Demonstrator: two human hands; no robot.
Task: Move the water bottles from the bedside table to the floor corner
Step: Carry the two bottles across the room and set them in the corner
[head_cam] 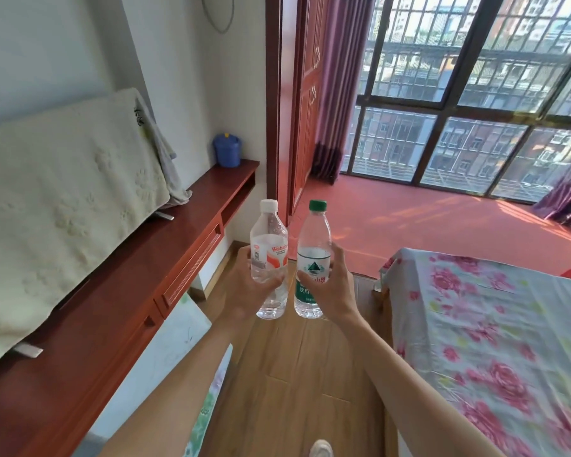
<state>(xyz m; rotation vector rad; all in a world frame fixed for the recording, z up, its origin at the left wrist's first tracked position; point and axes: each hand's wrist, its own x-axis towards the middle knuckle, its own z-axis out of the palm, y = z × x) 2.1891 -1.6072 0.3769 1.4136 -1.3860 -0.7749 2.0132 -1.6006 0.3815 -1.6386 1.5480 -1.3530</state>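
While the left hand grips the white-capped bottle upright above the wooden floor, the green-capped bottle is upright just beside it, gripped by the right hand. A flowered bed lies to the right.

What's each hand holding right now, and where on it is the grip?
Left hand grips the white-capped bottle round its lower half. Right hand grips the green-capped bottle round its labelled middle. Both upright, off any surface.

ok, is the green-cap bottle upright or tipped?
Upright: the green-cap bottle has its cap on top, base down; the right hand grips it round the label, beside the white-cap bottle in the left hand.
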